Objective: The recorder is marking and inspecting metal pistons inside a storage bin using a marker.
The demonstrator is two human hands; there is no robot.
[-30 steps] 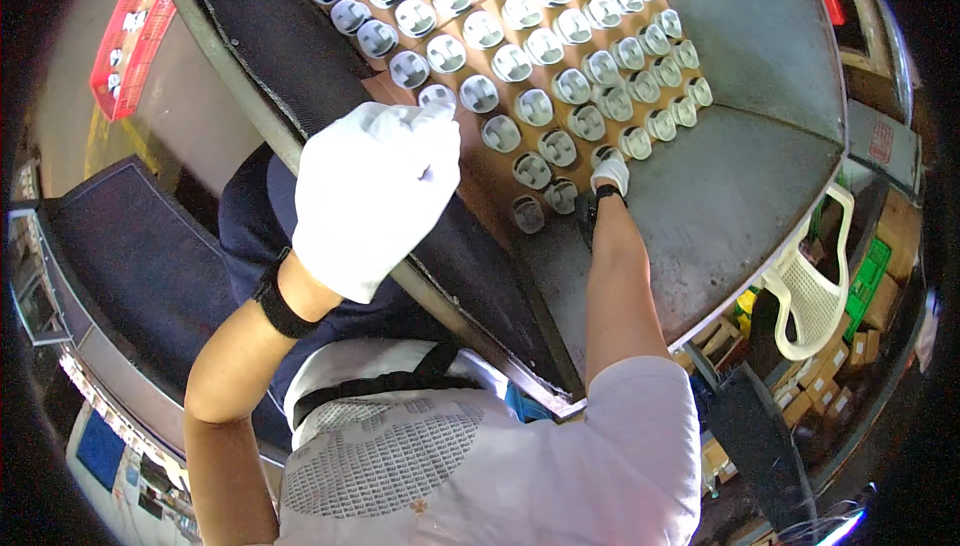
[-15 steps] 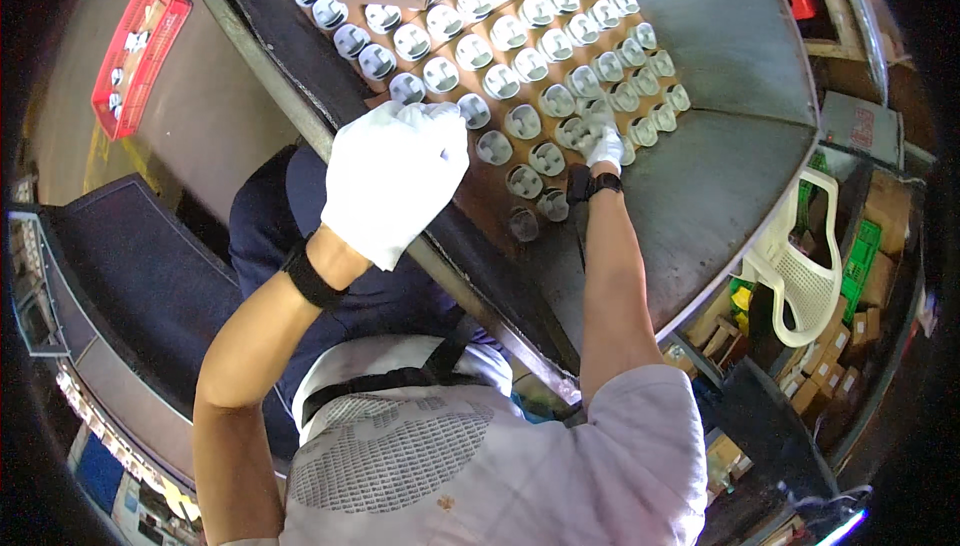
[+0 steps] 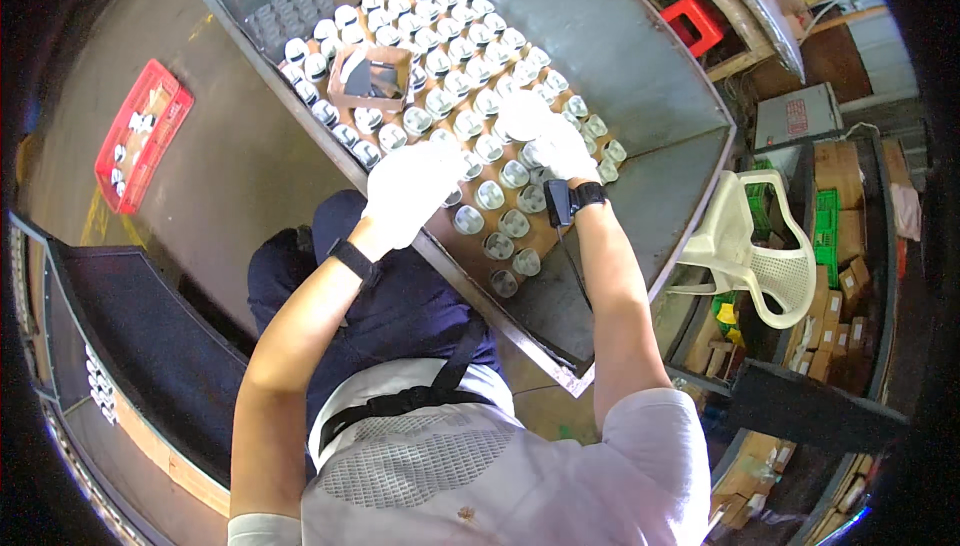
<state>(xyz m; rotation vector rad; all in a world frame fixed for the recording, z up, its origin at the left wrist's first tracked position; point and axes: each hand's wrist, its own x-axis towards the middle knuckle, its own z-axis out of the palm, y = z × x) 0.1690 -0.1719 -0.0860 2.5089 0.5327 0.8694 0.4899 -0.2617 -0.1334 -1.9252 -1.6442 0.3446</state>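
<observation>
Both hands wear white gloves that glare in the light. Rows of silvery metal pistons [image 3: 489, 194] stand on a brown cardboard sheet [image 3: 478, 246] in a grey metal-walled bin. Over the middle rows, the fingers of my right hand [image 3: 565, 149] close on one bright, round-topped piston [image 3: 520, 118], its outline partly washed out. My left hand [image 3: 412, 186] is closed above the bin's near edge, beside the nearest pistons. Whatever its fingers may hold is lost in the glare. A small open cardboard box [image 3: 370, 100] with dark and grey flat pieces sits on the pistons ahead.
The bin's metal rim [image 3: 500, 329] runs between my body and the pistons. On the floor at left lies a red crate [image 3: 112, 168] with some parts. To the right stand a cream plastic chair [image 3: 735, 236] and shelves with cartons [image 3: 838, 171]. A dark-lined trolley [image 3: 150, 291] is at lower left.
My view has shifted, and more of the bin shows. My right hand has risen from among the pistons and moved left with one, closer to my left hand, which remains closed.
</observation>
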